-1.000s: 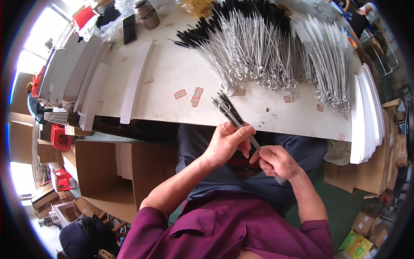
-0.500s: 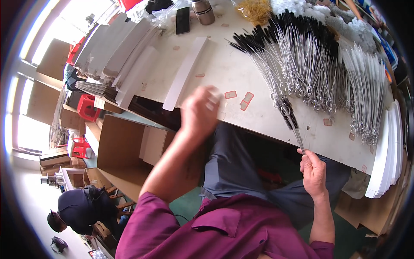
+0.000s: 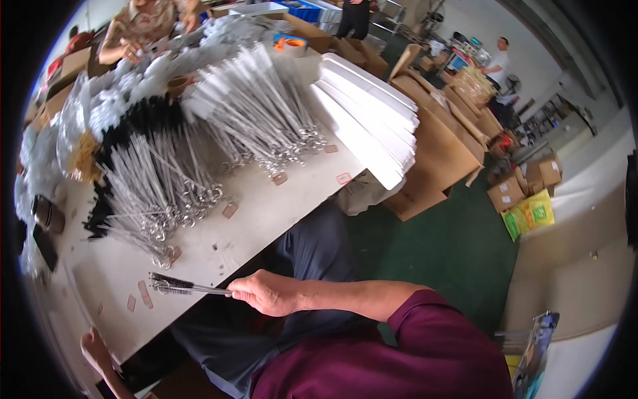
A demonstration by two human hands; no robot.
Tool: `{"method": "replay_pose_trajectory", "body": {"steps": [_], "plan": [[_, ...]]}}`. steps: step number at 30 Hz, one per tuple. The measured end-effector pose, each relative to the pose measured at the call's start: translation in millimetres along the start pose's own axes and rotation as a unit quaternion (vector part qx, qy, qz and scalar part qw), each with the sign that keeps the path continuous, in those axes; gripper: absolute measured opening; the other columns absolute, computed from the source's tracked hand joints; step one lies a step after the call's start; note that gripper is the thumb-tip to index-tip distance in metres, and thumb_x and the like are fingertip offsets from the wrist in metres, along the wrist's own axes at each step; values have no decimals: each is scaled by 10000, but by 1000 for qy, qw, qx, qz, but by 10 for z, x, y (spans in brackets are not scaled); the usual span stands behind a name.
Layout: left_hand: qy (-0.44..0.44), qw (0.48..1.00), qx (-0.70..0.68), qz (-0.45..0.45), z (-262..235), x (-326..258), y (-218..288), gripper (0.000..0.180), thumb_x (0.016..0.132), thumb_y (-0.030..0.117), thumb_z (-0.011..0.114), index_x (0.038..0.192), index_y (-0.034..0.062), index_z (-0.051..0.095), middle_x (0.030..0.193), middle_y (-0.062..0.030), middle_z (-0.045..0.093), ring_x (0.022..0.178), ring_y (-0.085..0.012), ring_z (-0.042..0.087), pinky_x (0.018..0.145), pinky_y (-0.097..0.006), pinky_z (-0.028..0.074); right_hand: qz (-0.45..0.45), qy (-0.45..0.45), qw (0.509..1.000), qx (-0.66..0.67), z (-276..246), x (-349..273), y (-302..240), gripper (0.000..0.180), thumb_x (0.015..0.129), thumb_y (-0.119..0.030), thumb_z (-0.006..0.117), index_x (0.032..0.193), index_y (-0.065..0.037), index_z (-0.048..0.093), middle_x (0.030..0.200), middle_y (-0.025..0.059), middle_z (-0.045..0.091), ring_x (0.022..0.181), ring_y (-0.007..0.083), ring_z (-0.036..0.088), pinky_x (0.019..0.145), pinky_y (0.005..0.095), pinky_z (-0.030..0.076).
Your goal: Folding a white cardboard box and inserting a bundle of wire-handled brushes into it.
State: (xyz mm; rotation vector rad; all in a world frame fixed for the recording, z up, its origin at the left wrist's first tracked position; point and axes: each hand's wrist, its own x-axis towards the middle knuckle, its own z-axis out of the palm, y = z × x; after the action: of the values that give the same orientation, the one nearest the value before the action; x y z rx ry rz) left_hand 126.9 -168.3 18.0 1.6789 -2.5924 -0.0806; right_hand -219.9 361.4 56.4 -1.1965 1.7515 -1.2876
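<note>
My right hand (image 3: 266, 292) is closed around the wire handles of a small bundle of black-bristled brushes (image 3: 174, 286), holding it level over the near edge of the white table (image 3: 279, 213). My left hand (image 3: 98, 351) lies low at the lower left by the table's edge, with nothing visible in it. On the table lie a big heap of wire brushes with black bristles (image 3: 149, 179) and another with white bristles (image 3: 256, 113). Small pink labels (image 3: 229, 210) are scattered between the heaps and my hands.
A stack of long white card strips (image 3: 369, 123) lies on the table's right end. Cardboard boxes (image 3: 442, 156) stand on the green floor (image 3: 452, 246) beyond. A dark jar (image 3: 45, 214) sits at the far left. Another person (image 3: 143, 23) works across the table.
My head has swung round, so the table now runs diagonally. My right hand has carried the bundle to the table's edge. My left hand has dropped to the lower left.
</note>
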Motion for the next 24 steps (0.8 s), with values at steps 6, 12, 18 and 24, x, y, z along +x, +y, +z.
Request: {"method": "replay_pose_trajectory", "body": {"steps": [6,12,18,24], "plan": [[-115,803,-580,-73,94,9,379,471,1054,366,489,1203,-45,666,1062,-130,709,955,-254,675,879,-366,537,-5,36,999,-8,-25,-48,182,181,1057,-99,555,1120,38,655,814,240,679,714,362,677,658,391,513],[-245,668,-695,102,-434,-750,1085,497,1034,218,469,1449,-49,529,1434,-136,592,1254,-227,577,1053,-320,489,21,31,999,15,-81,3,-84,206,1034,-123,566,1100,24,693,974,255,719,904,399,726,787,409,574],[-181,513,-838,-24,-370,-965,1927,556,932,223,609,1417,-27,502,1129,-170,658,980,-267,649,945,-439,545,25,8,1000,-3,-12,-17,-89,236,1058,-81,537,1223,13,677,693,37,595,625,105,576,592,284,498],[-115,496,-861,1,-538,-1185,2413,497,952,189,655,1367,-12,471,1020,-211,665,848,-266,670,793,-445,588,-16,-39,999,14,37,-24,-282,203,1059,-47,531,1196,35,658,694,43,569,602,112,539,578,271,485]]}}
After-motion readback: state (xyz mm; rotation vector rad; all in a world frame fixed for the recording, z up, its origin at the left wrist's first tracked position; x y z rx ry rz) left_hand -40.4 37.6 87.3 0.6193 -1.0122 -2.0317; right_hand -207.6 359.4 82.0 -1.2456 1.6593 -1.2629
